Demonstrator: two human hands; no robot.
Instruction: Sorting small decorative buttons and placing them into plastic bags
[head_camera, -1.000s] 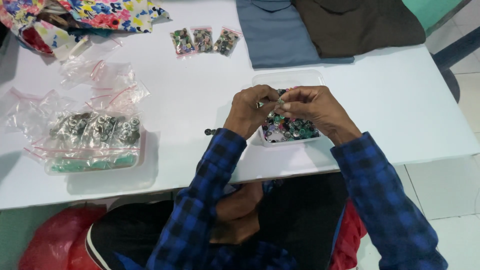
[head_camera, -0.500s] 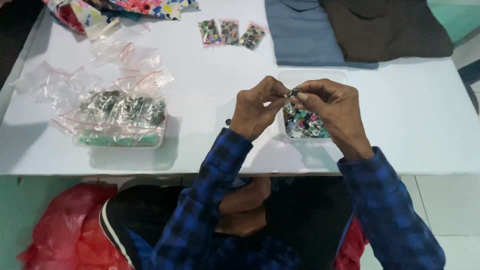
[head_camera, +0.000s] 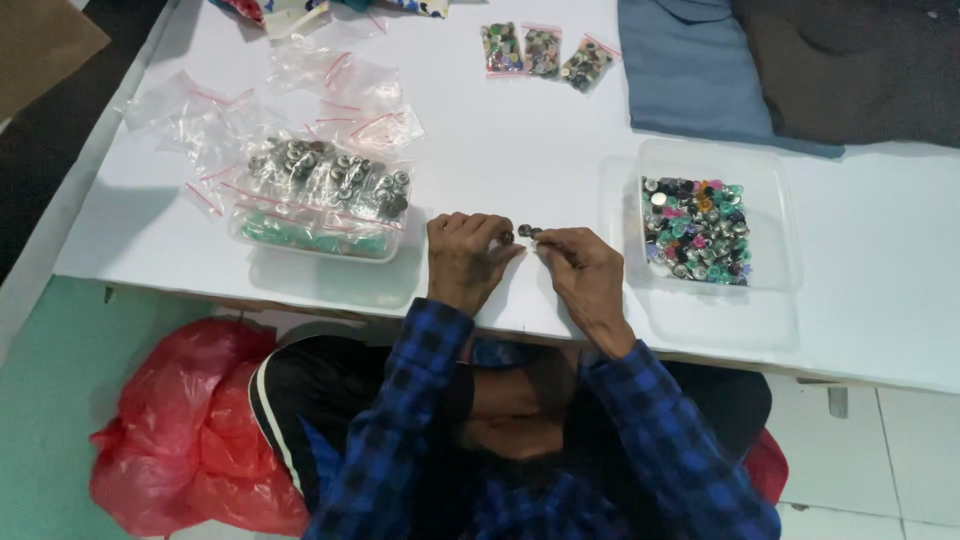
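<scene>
My left hand (head_camera: 466, 255) and my right hand (head_camera: 583, 270) rest on the white table (head_camera: 520, 130) near its front edge, fingertips almost meeting. Between the fingertips lie small dark round buttons (head_camera: 522, 232); each hand pinches at one. A clear plastic tray (head_camera: 775, 215) with several mixed coloured buttons (head_camera: 695, 230) stands to the right of my right hand. Both sleeves are blue and black checked.
A second clear tray (head_camera: 320, 240) at the left holds bags of silvery buttons (head_camera: 330, 180), with empty clear zip bags (head_camera: 330, 90) behind. Three small filled bags (head_camera: 545, 52) lie at the back. Folded blue and dark cloths (head_camera: 790, 70) lie back right. A red plastic bag (head_camera: 190, 430) sits on the floor.
My hands have come off the coloured button tray and moved left, down onto the bare table top. The view has shifted, so the tray now lies right of my hands.
</scene>
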